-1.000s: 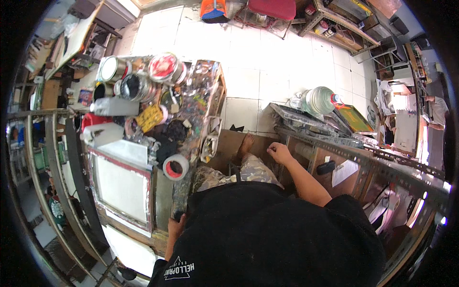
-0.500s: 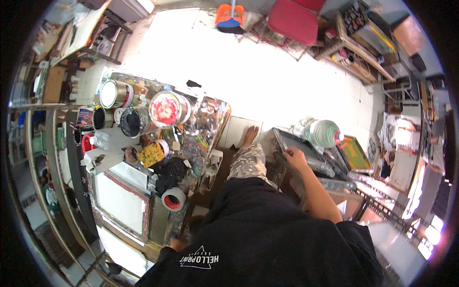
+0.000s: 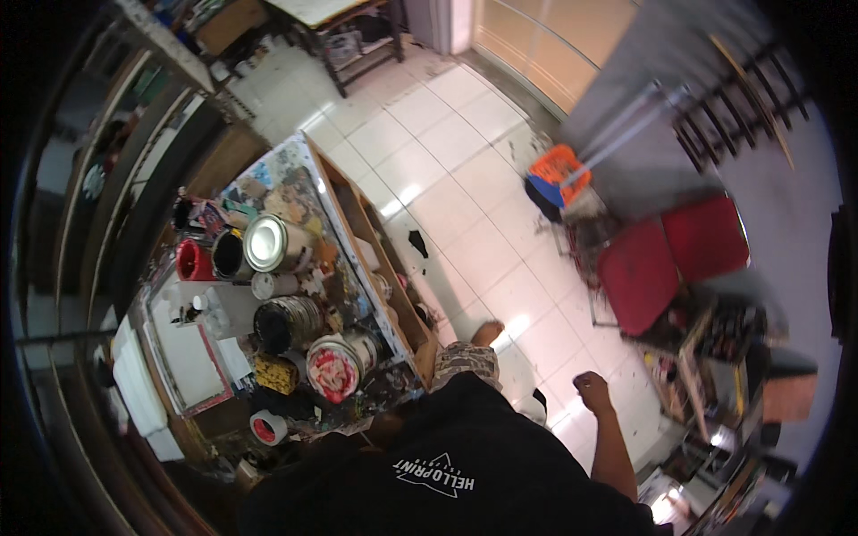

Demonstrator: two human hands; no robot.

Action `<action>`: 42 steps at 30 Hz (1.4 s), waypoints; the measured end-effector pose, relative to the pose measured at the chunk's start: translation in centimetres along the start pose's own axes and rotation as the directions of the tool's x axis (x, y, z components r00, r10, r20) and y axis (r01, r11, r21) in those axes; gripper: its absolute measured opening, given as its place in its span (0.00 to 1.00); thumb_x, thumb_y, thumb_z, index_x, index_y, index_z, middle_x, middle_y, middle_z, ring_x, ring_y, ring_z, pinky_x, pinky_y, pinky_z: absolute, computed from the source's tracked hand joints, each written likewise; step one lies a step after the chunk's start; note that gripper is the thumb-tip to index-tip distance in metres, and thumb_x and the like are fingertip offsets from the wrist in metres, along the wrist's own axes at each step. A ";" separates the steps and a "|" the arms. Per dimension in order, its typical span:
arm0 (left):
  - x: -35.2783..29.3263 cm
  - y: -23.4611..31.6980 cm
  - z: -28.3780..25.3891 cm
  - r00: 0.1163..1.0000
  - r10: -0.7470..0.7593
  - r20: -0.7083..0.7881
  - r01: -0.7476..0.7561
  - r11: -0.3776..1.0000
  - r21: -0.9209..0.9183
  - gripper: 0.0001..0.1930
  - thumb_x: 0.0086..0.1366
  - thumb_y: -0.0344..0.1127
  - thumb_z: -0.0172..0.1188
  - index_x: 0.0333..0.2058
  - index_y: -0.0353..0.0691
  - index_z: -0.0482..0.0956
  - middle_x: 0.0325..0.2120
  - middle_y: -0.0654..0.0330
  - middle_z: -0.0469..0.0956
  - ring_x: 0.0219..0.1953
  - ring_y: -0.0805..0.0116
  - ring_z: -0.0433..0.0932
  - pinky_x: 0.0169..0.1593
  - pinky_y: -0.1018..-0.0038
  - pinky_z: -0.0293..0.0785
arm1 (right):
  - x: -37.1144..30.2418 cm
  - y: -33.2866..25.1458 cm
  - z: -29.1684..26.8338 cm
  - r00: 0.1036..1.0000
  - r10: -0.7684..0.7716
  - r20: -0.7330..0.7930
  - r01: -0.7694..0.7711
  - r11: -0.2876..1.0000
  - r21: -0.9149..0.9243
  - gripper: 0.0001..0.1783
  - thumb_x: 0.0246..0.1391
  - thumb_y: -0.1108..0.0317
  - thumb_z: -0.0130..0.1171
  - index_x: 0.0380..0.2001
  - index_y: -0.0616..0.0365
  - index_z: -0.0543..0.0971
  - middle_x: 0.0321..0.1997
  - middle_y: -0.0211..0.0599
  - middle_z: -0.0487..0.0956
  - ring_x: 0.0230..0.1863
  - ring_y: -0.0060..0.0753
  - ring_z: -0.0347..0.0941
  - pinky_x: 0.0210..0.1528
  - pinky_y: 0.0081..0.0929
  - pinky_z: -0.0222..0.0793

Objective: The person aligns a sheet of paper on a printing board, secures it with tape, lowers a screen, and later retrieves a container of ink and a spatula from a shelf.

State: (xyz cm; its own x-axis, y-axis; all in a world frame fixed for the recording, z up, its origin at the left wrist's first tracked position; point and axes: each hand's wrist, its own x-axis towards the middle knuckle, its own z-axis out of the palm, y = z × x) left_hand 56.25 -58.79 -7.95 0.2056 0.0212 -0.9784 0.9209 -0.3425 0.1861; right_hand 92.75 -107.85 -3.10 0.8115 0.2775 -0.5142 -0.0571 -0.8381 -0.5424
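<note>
My right hand (image 3: 592,393) hangs in the air over the tiled floor, its fingers curled in and touching nothing around it. No object shows in it. My left hand is out of sight, hidden below my black shirt or outside the picture. To my left stands a paint-stained worktable (image 3: 332,192). On it are an open can of red and white paint (image 3: 334,373), a dark-smeared can (image 3: 284,323), a lidded metal can (image 3: 270,243), a red tub (image 3: 193,259), a yellow stained container (image 3: 275,373) and a roll of tape (image 3: 267,427).
A framed screen (image 3: 184,344) lies at the table's left side. Ahead on the white tiles (image 3: 442,192) are an orange dustpan (image 3: 559,170) and a blue broom (image 3: 547,189). A red chair (image 3: 639,286) stands at the right, near a wooden shelf (image 3: 697,366). Another table (image 3: 322,11) is at the back.
My view has turned to the right. My right hand has left the dark frame edge and now hangs over the floor. My left hand, earlier by the worktable, is no longer visible.
</note>
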 end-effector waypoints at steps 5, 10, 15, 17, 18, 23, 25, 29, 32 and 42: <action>-1.0 7.8 2.6 0.997 -0.021 -0.075 0.001 0.968 -0.252 0.29 0.64 0.56 0.60 0.44 0.29 0.74 0.41 0.35 0.75 0.50 0.38 0.77 0.54 0.51 0.74 | 12.7 -4.5 -9.6 0.975 0.186 -0.125 -0.174 0.980 0.098 0.15 0.56 0.57 0.65 0.32 0.61 0.85 0.31 0.44 0.85 0.31 0.39 0.83 0.37 0.37 0.77; 1.2 17.0 1.0 0.996 0.028 -0.090 -0.058 0.932 -0.358 0.26 0.66 0.54 0.57 0.41 0.31 0.77 0.37 0.37 0.77 0.47 0.38 0.79 0.53 0.51 0.75 | 22.7 5.4 -14.6 0.986 -0.054 0.155 0.125 0.860 -0.495 0.15 0.55 0.56 0.66 0.26 0.58 0.85 0.22 0.40 0.82 0.21 0.32 0.78 0.28 0.39 0.71; 0.2 20.6 2.2 0.973 -0.133 -0.191 0.012 0.847 -0.532 0.24 0.69 0.53 0.54 0.37 0.32 0.80 0.34 0.39 0.79 0.45 0.38 0.80 0.52 0.51 0.75 | 37.4 -1.6 -13.5 0.814 0.349 0.464 -0.229 0.927 -0.296 0.22 0.51 0.47 0.73 0.31 0.56 0.83 0.27 0.36 0.82 0.25 0.36 0.78 0.28 0.38 0.73; 1.8 24.0 2.0 0.976 -0.113 -0.186 -0.014 0.821 -0.571 0.24 0.70 0.52 0.53 0.36 0.33 0.81 0.33 0.39 0.79 0.44 0.38 0.81 0.51 0.51 0.75 | 47.2 -0.7 -17.2 0.787 0.197 0.584 0.119 0.881 -0.458 0.15 0.60 0.58 0.68 0.24 0.55 0.82 0.19 0.34 0.78 0.19 0.31 0.74 0.21 0.36 0.69; 3.7 26.3 1.9 0.978 -0.080 -0.193 -0.053 0.797 -0.601 0.24 0.70 0.52 0.52 0.35 0.33 0.81 0.32 0.40 0.80 0.43 0.38 0.81 0.51 0.51 0.75 | 53.5 -0.5 -19.1 0.783 -0.016 0.622 0.404 0.774 -0.488 0.15 0.60 0.57 0.68 0.25 0.55 0.83 0.20 0.34 0.79 0.19 0.31 0.74 0.21 0.38 0.69; 1.2 32.2 -5.7 0.900 -0.249 -0.358 -0.039 0.771 -0.635 0.25 0.72 0.51 0.49 0.32 0.35 0.84 0.29 0.41 0.82 0.41 0.39 0.82 0.50 0.51 0.76 | 65.7 -21.5 -13.9 0.764 -0.505 0.402 0.635 0.698 -0.331 0.18 0.58 0.51 0.64 0.26 0.56 0.86 0.27 0.42 0.84 0.28 0.43 0.81 0.33 0.43 0.75; 3.7 36.0 -12.4 0.845 -0.207 -0.493 -0.167 0.774 -0.611 0.26 0.73 0.50 0.48 0.30 0.35 0.85 0.27 0.42 0.82 0.40 0.39 0.83 0.49 0.51 0.76 | 71.7 -28.0 -15.9 0.742 -0.495 0.452 0.670 0.579 -0.465 0.17 0.57 0.52 0.63 0.28 0.56 0.86 0.31 0.45 0.85 0.33 0.46 0.83 0.38 0.42 0.76; 0.0 45.2 -27.2 0.477 -0.345 -0.808 -0.337 0.778 -0.531 0.30 0.75 0.52 0.43 0.31 0.33 0.85 0.31 0.41 0.84 0.38 0.38 0.83 0.47 0.52 0.76 | 78.8 -39.3 -16.1 0.633 -0.358 0.686 0.772 0.229 -0.593 0.18 0.56 0.52 0.62 0.30 0.56 0.87 0.37 0.49 0.85 0.40 0.49 0.84 0.45 0.42 0.78; 3.1 44.8 -35.2 0.406 -0.379 -0.832 -0.515 0.657 -0.551 0.29 0.76 0.52 0.43 0.32 0.31 0.82 0.31 0.39 0.82 0.38 0.38 0.82 0.46 0.51 0.74 | 79.1 -48.5 -11.2 0.619 -0.467 0.631 0.783 0.433 -0.447 0.21 0.55 0.48 0.64 0.36 0.56 0.87 0.42 0.48 0.86 0.47 0.50 0.83 0.51 0.43 0.78; -2.4 50.1 -71.9 0.266 -0.144 -0.953 -0.705 0.645 -0.294 0.28 0.77 0.54 0.48 0.33 0.31 0.79 0.30 0.43 0.83 0.36 0.42 0.82 0.42 0.56 0.76 | 89.2 -71.4 -4.6 0.638 -0.551 0.537 0.760 0.562 -0.326 0.15 0.56 0.58 0.61 0.30 0.57 0.88 0.39 0.49 0.86 0.44 0.51 0.83 0.51 0.44 0.78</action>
State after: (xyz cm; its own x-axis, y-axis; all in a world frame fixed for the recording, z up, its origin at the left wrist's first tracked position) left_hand 125.74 -8.49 10.15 0.2373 0.9504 -0.2010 0.5467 0.0404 0.8364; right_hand 171.84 -25.45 -7.20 0.2366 0.8916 -0.3860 0.7745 -0.4130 -0.4791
